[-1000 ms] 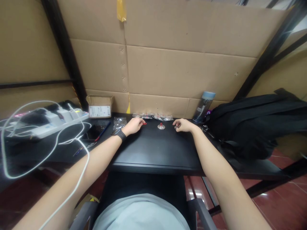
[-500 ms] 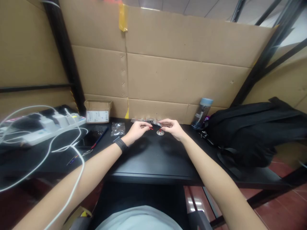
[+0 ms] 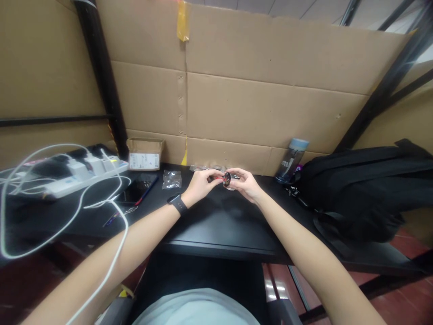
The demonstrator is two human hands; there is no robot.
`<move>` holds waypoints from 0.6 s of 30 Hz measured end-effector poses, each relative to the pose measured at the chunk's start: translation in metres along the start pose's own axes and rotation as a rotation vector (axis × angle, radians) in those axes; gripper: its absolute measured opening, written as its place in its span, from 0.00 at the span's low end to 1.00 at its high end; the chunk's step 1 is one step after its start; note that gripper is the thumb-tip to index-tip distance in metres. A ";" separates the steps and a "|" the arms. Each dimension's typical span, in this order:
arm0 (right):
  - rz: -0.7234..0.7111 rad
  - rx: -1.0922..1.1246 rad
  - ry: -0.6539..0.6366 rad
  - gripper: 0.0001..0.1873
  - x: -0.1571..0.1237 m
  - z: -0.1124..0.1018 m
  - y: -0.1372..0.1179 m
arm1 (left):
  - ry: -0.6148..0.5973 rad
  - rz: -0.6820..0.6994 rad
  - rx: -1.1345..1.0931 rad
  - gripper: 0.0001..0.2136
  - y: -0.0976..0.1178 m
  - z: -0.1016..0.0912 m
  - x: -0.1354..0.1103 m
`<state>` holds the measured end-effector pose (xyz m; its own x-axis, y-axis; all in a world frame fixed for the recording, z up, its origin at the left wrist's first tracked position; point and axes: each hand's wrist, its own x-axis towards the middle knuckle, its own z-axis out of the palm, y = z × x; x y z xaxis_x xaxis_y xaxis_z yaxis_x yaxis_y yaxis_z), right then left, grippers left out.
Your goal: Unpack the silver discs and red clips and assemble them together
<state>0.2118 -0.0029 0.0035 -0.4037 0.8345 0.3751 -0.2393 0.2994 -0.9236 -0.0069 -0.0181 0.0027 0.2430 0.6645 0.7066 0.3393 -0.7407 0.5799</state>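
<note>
A person's two bare hands meet above a black desk (image 3: 219,221), near its far edge. The left hand (image 3: 200,184) pinches a small red piece (image 3: 219,178) between thumb and fingers, the grip narrow. The right hand (image 3: 247,185) holds a small round disc (image 3: 227,179), dark and shiny with red showing in it, thumb and fingertips at its right side. The disc is between the hands, tilted up on edge, and the red piece meets its left side or comes very near; blur hides which. Both look light. The disc is probably smooth, slightly bendy plastic, apt to slip, so its rim seems the surest place to hold; the red piece is likely stiffer and best taken by its outer end. Clear plastic bags (image 3: 203,167) lie behind the hands, their contents too blurred to name. Another clear bag (image 3: 172,179), left of the hands, shows small shiny shapes inside. Farther left stands a small cardboard box (image 3: 144,161), its top uncovered, its inside unreadable. At right, a blue-capped bottle (image 3: 291,160) leans beside a black backpack (image 3: 358,189); what either holds cannot be told.
</note>
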 end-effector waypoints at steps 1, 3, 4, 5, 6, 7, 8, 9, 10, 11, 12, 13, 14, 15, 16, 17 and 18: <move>-0.003 0.008 -0.006 0.27 0.000 0.001 0.001 | 0.011 0.029 0.052 0.09 0.002 0.000 0.000; -0.008 0.023 -0.013 0.27 0.000 0.002 0.001 | 0.019 0.075 0.119 0.08 0.005 0.000 0.000; -0.007 0.025 -0.016 0.27 0.000 0.002 0.001 | 0.016 0.093 0.139 0.08 0.005 0.000 0.000; -0.006 0.023 -0.017 0.26 0.000 0.003 0.001 | 0.009 0.108 0.155 0.07 0.005 0.000 -0.001; -0.006 0.018 -0.017 0.26 0.000 0.003 0.001 | 0.002 0.121 0.166 0.06 0.005 0.001 -0.001; -0.007 0.012 -0.019 0.26 0.000 0.003 0.001 | -0.003 0.131 0.176 0.06 0.005 0.002 -0.001; -0.009 0.006 -0.023 0.26 0.000 0.003 0.001 | -0.002 0.138 0.184 0.05 0.004 0.002 -0.001; -0.012 0.002 -0.028 0.26 -0.001 0.003 0.001 | 0.002 0.144 0.191 0.04 0.004 0.003 -0.001; -0.015 0.000 -0.034 0.26 -0.001 0.003 0.001 | 0.009 0.150 0.195 0.04 0.004 0.003 -0.001; -0.019 0.000 -0.040 0.26 -0.001 0.003 0.001 | 0.017 0.154 0.197 0.04 0.004 0.004 -0.001; -0.022 0.001 -0.046 0.26 -0.001 0.002 0.002 | 0.023 0.157 0.198 0.04 0.005 0.004 -0.001; -0.025 0.002 -0.051 0.26 -0.001 0.002 0.002 | 0.028 0.158 0.200 0.04 0.005 0.004 -0.001; -0.026 0.002 -0.053 0.26 -0.001 0.002 0.003 | 0.029 0.160 0.202 0.04 0.006 0.005 -0.001; -0.026 0.001 -0.053 0.26 -0.001 0.002 0.003 | 0.028 0.163 0.206 0.04 0.006 0.005 -0.002; -0.025 -0.002 -0.050 0.26 -0.001 0.002 0.003 | 0.028 0.168 0.212 0.04 0.006 0.005 -0.002; -0.024 -0.004 -0.046 0.26 -0.001 0.002 0.004 | 0.026 0.176 0.220 0.04 0.006 0.005 -0.002; -0.024 -0.007 -0.041 0.26 -0.001 0.002 0.004 | 0.023 0.188 0.229 0.03 0.006 0.005 -0.002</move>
<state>0.2092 -0.0035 0.0001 -0.4341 0.8073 0.3998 -0.2435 0.3221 -0.9149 -0.0009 -0.0232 0.0032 0.3009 0.5137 0.8035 0.4874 -0.8070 0.3335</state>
